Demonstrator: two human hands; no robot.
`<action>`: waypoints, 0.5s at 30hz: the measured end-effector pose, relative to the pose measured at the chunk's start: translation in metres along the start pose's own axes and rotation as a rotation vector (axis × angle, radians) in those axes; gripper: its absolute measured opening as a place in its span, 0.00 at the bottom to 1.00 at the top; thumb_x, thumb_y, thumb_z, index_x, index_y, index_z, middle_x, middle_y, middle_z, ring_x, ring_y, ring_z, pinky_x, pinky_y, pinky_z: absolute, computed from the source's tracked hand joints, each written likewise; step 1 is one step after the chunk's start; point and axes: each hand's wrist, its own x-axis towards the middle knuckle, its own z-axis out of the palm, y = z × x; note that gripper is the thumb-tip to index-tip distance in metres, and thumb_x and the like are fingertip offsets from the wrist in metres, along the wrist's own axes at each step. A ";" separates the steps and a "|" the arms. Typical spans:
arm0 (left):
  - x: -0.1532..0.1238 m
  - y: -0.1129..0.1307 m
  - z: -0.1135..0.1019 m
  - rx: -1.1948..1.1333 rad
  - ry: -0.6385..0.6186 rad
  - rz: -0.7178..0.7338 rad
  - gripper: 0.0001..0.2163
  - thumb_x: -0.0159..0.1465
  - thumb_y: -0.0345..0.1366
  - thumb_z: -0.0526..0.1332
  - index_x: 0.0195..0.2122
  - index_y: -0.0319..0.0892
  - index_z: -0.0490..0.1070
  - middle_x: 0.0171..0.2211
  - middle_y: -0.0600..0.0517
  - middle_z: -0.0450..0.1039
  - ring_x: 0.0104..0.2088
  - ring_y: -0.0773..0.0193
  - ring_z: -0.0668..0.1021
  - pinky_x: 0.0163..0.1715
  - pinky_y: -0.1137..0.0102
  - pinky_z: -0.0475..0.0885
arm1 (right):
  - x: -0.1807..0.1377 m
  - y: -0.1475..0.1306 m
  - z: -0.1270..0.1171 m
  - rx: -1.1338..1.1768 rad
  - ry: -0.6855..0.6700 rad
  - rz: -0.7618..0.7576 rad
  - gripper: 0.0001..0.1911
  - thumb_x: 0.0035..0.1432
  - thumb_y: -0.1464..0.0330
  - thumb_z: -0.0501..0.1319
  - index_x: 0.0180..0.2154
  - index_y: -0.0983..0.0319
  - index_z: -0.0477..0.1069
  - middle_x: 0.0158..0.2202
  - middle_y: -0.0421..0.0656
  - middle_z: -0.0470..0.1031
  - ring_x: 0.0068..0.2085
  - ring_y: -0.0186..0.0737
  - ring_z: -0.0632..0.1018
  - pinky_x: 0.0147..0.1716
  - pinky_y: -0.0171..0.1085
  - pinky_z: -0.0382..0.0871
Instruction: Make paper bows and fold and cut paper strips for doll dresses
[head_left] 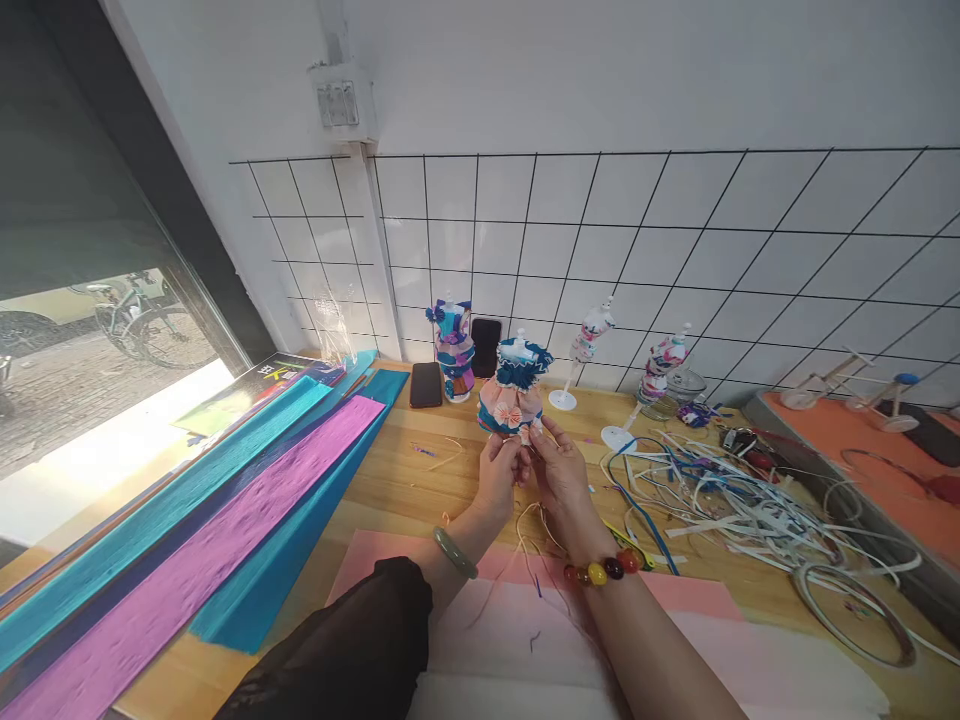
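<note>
A miniature dress form [521, 347] stands in front of me, wearing a peach and blue crepe-paper dress [517, 400] with a dark blue frill at the neck and a peach bow on the skirt. My left hand [501, 475] and my right hand [561, 470] meet at its lower front. Both are closed, with fingertips pinching around a small peach paper piece [526, 434] at the hem. The fingers partly hide that piece, and I cannot tell whether it is fixed to the dress. The form's base is hidden behind my hands.
Other small dress forms, one in blue and purple [454, 350], two in white print [594, 335] [664, 365], stand near the wall. Phones [427, 385] lie beside them. Crepe-paper strips [300, 490] cover the left; tangled paper cords [742, 500] spread right. Pink paper [697, 597] lies below my arms.
</note>
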 end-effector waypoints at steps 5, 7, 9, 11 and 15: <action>0.000 0.002 0.002 0.014 0.023 -0.008 0.15 0.48 0.41 0.67 0.28 0.40 0.63 0.16 0.60 0.63 0.14 0.77 0.62 0.14 0.78 0.53 | -0.001 -0.001 0.002 0.010 -0.011 -0.008 0.25 0.39 0.65 0.71 0.43 0.57 0.70 0.29 0.38 0.79 0.24 0.32 0.75 0.23 0.32 0.70; 0.000 0.004 0.002 -0.001 0.031 -0.005 0.15 0.48 0.41 0.67 0.28 0.40 0.63 0.15 0.61 0.61 0.14 0.77 0.61 0.14 0.78 0.52 | -0.002 -0.002 0.003 0.019 -0.014 -0.011 0.23 0.40 0.66 0.71 0.41 0.58 0.71 0.31 0.38 0.79 0.28 0.33 0.76 0.27 0.33 0.71; 0.001 0.005 0.002 -0.012 0.029 -0.005 0.14 0.48 0.40 0.67 0.27 0.40 0.63 0.15 0.61 0.61 0.14 0.77 0.61 0.14 0.78 0.51 | -0.002 -0.002 0.004 0.027 -0.017 -0.007 0.20 0.40 0.66 0.71 0.39 0.58 0.72 0.32 0.39 0.79 0.29 0.33 0.77 0.29 0.33 0.71; 0.002 0.006 0.001 -0.022 0.024 -0.006 0.14 0.47 0.40 0.67 0.26 0.39 0.64 0.15 0.61 0.60 0.14 0.78 0.61 0.14 0.78 0.51 | -0.003 -0.003 0.005 0.033 -0.023 0.005 0.17 0.41 0.66 0.70 0.37 0.58 0.73 0.33 0.39 0.79 0.30 0.32 0.76 0.30 0.33 0.71; 0.004 0.007 -0.001 -0.040 0.025 -0.004 0.13 0.47 0.39 0.67 0.25 0.39 0.64 0.15 0.61 0.60 0.14 0.78 0.60 0.15 0.78 0.51 | -0.004 -0.003 0.005 0.032 -0.044 0.033 0.15 0.42 0.65 0.70 0.35 0.59 0.74 0.33 0.39 0.78 0.30 0.32 0.76 0.30 0.33 0.70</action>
